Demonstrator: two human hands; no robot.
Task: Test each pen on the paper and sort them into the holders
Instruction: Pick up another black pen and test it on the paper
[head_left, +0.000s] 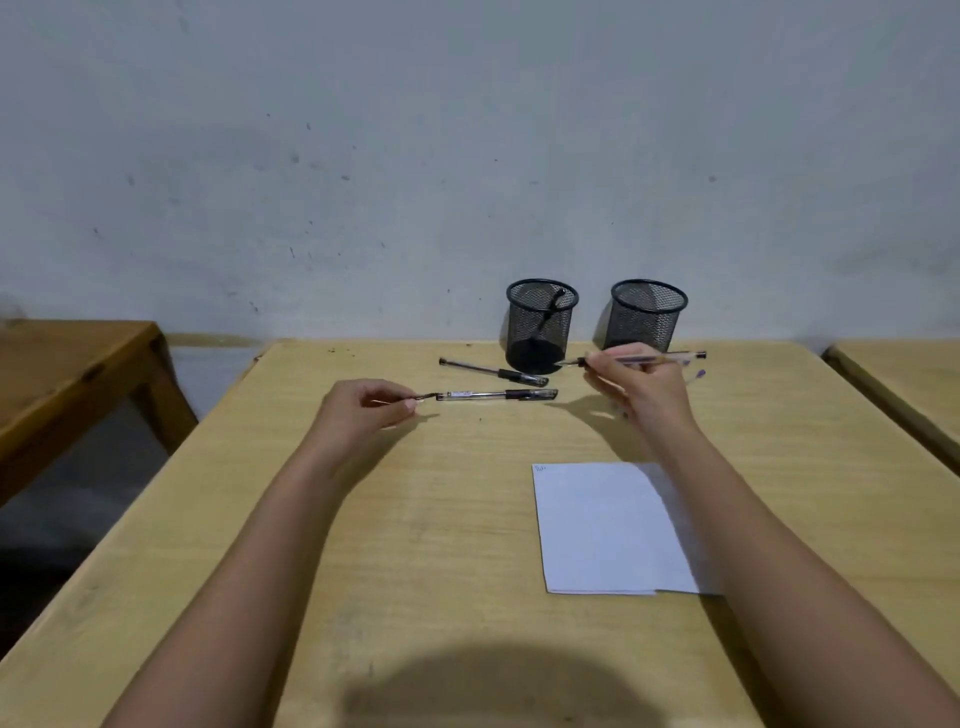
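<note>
Two black mesh holders stand at the table's far edge; the left holder (541, 325) has one dark pen leaning inside, the right holder (648, 315) looks empty. My right hand (639, 387) holds an uncapped clear pen (670, 357) level, its tip pointing left toward the left holder, and a purple cap (698, 375) shows behind its fingers. My left hand (371, 402) pinches the end of a capped black pen (496, 395) lying on the table. Another black pen (491, 371) lies just beyond it. White paper (608, 525) lies under my right forearm, a small scribble at its top left corner.
The light wooden table (415, 545) meets a grey wall at the back. A darker wooden table (62, 374) stands to the left across a gap, and another light table (893, 374) shows at the right edge.
</note>
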